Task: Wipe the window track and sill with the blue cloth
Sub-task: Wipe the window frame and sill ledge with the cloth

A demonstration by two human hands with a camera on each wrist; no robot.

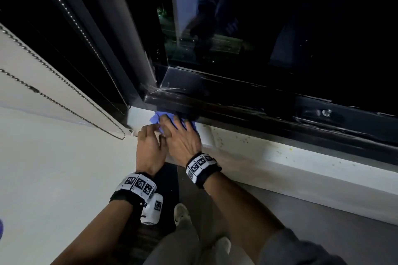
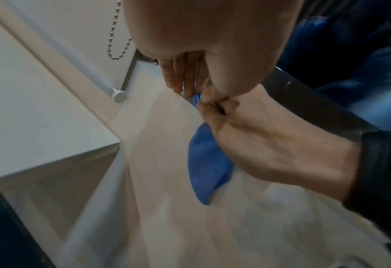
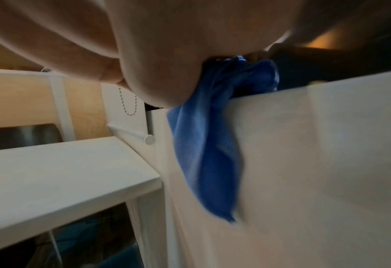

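Observation:
The blue cloth (image 1: pixel 156 117) lies bunched at the left end of the white sill (image 1: pixel 280 157), against the dark window track (image 1: pixel 237 112). My right hand (image 1: pixel 174 122) presses on it with spread, fairly straight fingers. My left hand (image 1: pixel 158 130) sits just left of it, curled fingers pinching the cloth's near edge. In the left wrist view my left hand (image 2: pixel 185 85) nips the blue cloth (image 2: pixel 208 163) beside my right hand (image 2: pixel 258 145). The right wrist view shows a tail of the blue cloth (image 3: pixel 208 145) hanging down the sill's front face (image 3: pixel 304 145) below my palm (image 3: pixel 167 54).
A bead chain (image 1: pixel 64 103) from the blind hangs at the left wall. A white desk top (image 1: pixel 53 168) borders the corner on the left. The sill to the right carries small specks (image 1: pixel 277 153). A metal knob (image 1: pixel 326 112) sits in the track. My shoes (image 1: pixel 181 213) are on the floor below.

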